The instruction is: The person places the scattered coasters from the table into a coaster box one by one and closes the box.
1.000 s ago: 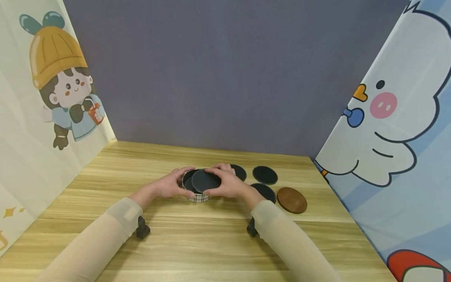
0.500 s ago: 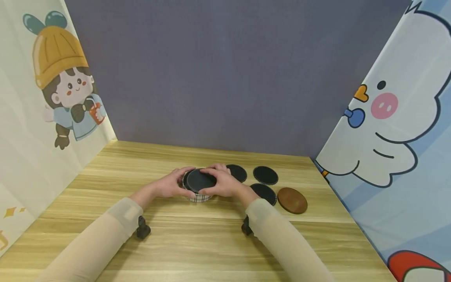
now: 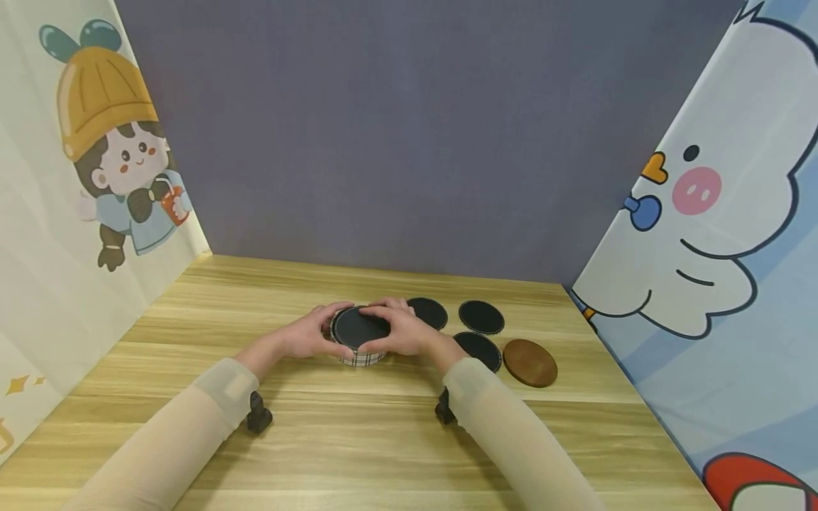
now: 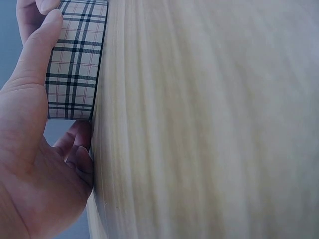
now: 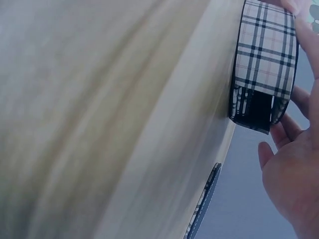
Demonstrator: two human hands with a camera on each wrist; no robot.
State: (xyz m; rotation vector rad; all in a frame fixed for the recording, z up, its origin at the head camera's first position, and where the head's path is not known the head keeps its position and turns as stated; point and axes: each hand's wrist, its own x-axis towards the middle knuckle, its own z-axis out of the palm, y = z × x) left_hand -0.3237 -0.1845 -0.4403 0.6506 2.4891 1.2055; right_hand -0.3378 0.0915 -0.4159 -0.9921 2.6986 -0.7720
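A round coaster holder (image 3: 361, 359) with a plaid wall stands on the table, upright. My left hand (image 3: 308, 336) grips its left side, fingers at the back and thumb at the front; the left wrist view shows the thumb against the plaid wall (image 4: 75, 69). A black round coaster (image 3: 358, 326) lies level at the holder's top, within its rim as far as I can see. My right hand (image 3: 407, 331) holds this coaster's right edge between thumb and fingers. In the right wrist view, the holder (image 5: 266, 50) has a cut-out slot in its side.
Right of the holder, several black coasters lie flat: one behind my right hand (image 3: 429, 312), one farther right (image 3: 481, 317), one by the right wrist (image 3: 479, 349). A brown round disc (image 3: 530, 363) lies beside them. A grey partition (image 3: 409, 142) closes off the table's back.
My right hand has moved slightly left with the coaster, which has gone from overhanging the holder's right side to lying over its opening. The left hand has stayed put.
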